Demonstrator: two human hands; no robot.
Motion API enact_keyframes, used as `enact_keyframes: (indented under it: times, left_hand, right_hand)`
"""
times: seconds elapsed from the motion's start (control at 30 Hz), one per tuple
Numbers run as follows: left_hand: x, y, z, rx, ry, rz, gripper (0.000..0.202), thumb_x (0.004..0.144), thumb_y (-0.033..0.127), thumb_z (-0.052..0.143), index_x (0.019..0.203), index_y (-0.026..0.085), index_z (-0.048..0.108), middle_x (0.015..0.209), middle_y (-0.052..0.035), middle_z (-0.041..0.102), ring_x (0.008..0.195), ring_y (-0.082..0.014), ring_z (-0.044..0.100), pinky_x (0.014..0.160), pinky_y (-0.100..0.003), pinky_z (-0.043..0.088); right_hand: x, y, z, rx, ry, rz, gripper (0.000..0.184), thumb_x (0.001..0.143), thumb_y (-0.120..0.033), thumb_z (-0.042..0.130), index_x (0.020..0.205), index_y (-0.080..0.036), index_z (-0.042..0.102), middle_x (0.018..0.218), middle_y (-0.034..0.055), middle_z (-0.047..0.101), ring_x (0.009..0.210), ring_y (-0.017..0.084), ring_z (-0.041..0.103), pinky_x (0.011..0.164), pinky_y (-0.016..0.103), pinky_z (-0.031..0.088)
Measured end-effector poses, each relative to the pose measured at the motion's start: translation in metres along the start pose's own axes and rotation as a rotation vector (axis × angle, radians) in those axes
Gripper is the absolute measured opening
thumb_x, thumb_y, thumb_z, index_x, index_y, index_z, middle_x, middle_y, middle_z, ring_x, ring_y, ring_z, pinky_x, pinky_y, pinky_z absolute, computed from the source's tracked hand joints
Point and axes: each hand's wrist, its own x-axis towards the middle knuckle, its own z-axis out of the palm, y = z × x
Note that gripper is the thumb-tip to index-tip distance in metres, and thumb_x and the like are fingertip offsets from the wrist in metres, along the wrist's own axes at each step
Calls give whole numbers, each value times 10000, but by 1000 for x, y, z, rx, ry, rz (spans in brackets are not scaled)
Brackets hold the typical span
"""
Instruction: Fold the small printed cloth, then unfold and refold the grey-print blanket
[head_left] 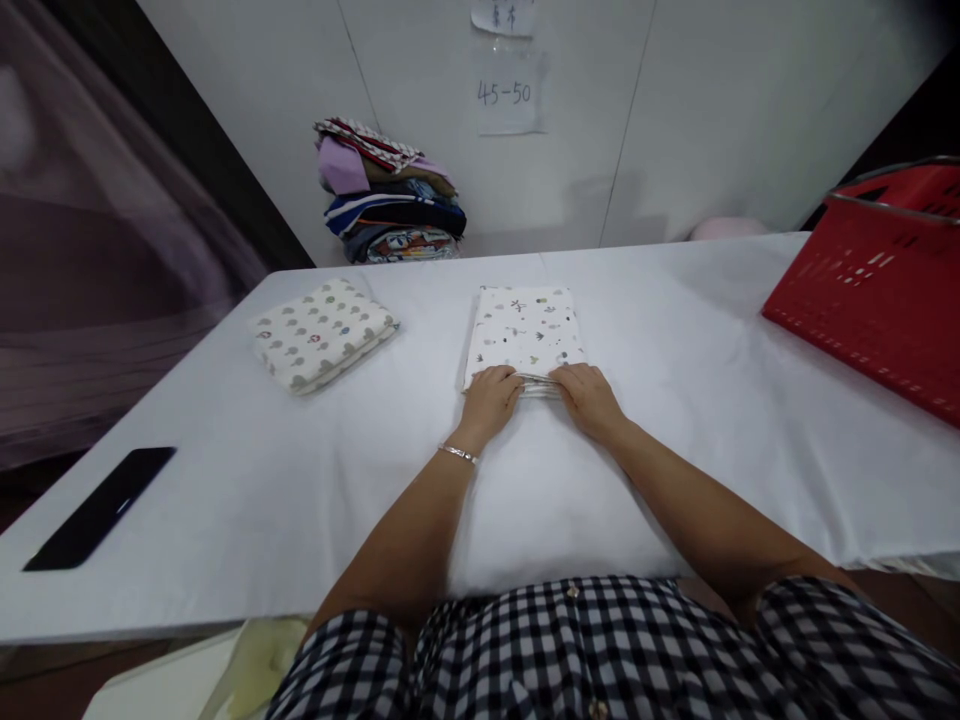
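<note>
A folded white cloth (525,325) printed with small plants and dots lies flat on the table in front of me. My left hand (491,400) has its fingers curled over the near left corner of the cloth, and a silver bracelet circles that wrist. At the near right corner, my right hand (589,398) grips the same edge. Between the two hands the stacked layers of the fold show. Both thumbs are close to this edge, and the fingertips are partly hidden in it.
A second folded cloth (326,335) with a grey tree-like print rests to the left. A black phone-like slab (101,508) lies at the table's left edge. On the right stands a red plastic basket (877,290). Several folded fabrics (394,190) are piled behind the white-covered table (720,400).
</note>
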Motion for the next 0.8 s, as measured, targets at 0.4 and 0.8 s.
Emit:
enact_keyframes:
  times: [0.4, 0.8]
  left_hand:
    - [-2, 4, -1, 32, 98, 42, 144, 863, 178, 456, 825, 199, 593, 1044, -42, 593, 979, -192, 496, 826, -345, 381]
    - [1, 1, -1, -18, 21, 21, 123, 855, 165, 437, 784, 191, 534, 801, -27, 604, 827, -174, 542, 781, -337, 375]
  right_hand:
    - [0, 2, 4, 14, 42, -41, 212, 858, -102, 412, 980, -187, 563, 1067, 67, 617, 964, 198, 505, 781, 327, 358]
    - [0, 3, 5, 23, -5, -23, 283, 849, -85, 385, 1053, -193, 550, 1014, 64, 633, 928, 198, 515, 775, 329, 343]
